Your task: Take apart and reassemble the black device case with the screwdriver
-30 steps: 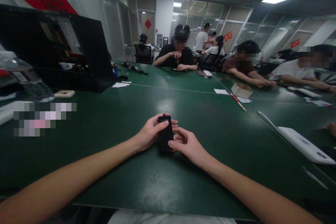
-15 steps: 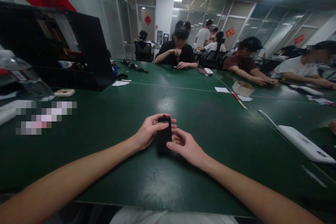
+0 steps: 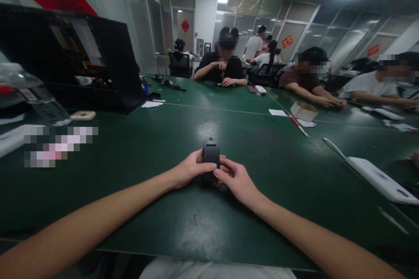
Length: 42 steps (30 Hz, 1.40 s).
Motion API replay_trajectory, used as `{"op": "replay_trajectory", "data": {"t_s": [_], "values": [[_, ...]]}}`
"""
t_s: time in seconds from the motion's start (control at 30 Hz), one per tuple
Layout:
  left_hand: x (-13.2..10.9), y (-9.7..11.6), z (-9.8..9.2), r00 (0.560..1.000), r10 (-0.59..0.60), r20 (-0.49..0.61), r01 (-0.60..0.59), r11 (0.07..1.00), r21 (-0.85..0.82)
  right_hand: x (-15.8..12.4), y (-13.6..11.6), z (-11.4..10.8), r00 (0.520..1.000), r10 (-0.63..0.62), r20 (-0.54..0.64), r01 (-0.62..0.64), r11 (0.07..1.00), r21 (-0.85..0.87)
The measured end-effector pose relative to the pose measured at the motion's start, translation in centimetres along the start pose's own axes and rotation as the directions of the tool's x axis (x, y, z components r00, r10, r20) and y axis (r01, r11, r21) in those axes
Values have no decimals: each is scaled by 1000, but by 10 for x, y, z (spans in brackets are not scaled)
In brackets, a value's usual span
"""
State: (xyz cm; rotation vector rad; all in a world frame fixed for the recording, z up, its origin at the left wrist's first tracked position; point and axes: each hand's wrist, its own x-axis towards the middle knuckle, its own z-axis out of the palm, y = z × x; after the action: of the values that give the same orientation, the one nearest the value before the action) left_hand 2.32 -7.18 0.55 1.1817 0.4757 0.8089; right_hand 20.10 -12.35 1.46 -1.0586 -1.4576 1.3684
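Observation:
A small black rectangular device (image 3: 211,151) with a slot near its top and a little loop on its top edge is held upright over the green table. My left hand (image 3: 191,169) grips it from the left, its thumb lying across the front face. From the right, my right hand (image 3: 236,179) holds the lower part, with its thumb on the lower right edge. Both thumbs almost meet on the front. The fingers behind the device are partly hidden.
On the green table (image 3: 157,139), a water bottle (image 3: 42,96) and a black open case (image 3: 121,65) stand at left. A white power strip (image 3: 381,178) lies at right, a small box (image 3: 303,111) farther back. Several people sit around the far side.
The device has tilted, its front now catching more light, and shifted slightly right. My left thumb has slid from near its top down to the middle, close to my right thumb.

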Motion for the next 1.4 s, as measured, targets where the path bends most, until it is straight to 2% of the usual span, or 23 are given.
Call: {"op": "replay_trajectory", "data": {"t_s": [0.07, 0.23, 0.43, 0.53, 0.67, 0.87, 0.97, 1.13, 1.3, 1.4], "values": [[1, -3, -2, 1000, -13, 5, 13, 1000, 13, 0, 1, -1, 1000, -7, -4, 7, 1000, -1], [1, -1, -1, 998, 56, 0, -56, 998, 41, 1, 6, -1, 1000, -10, -13, 10, 999, 41], [-2, -1, 4, 999, 40, 32, -38, 998, -58, 3, 2, -2, 998, -20, -66, 22, 999, 36], [-3, -3, 3, 996, 41, 78, -42, 999, 21, 3, -1, -4, 998, -16, -57, 18, 999, 43], [-3, -3, 4, 997, 54, 57, -61, 991, 120, 1, -3, -6, 999, -15, -41, 16, 1000, 21], [-3, -6, 6, 992, 99, 76, -107, 988, 109, -1, -7, -8, 1000, -3, -24, 4, 999, 44], [-3, -9, 5, 994, 86, 62, -93, 989, 112, -1, -5, -7, 1000, -8, -20, 9, 998, 66], [-6, -7, 7, 995, 89, 48, -97, 969, 227, -2, -2, -3, 999, -43, -22, 45, 996, 82], [-8, -4, 9, 994, 91, 63, -102, 973, 207, -2, -6, -5, 997, -75, 22, 75, 997, -23], [-7, -3, 11, 996, 71, 59, -81, 982, 173, -1, -14, -12, 995, -83, 51, 93, 965, -245]]}}
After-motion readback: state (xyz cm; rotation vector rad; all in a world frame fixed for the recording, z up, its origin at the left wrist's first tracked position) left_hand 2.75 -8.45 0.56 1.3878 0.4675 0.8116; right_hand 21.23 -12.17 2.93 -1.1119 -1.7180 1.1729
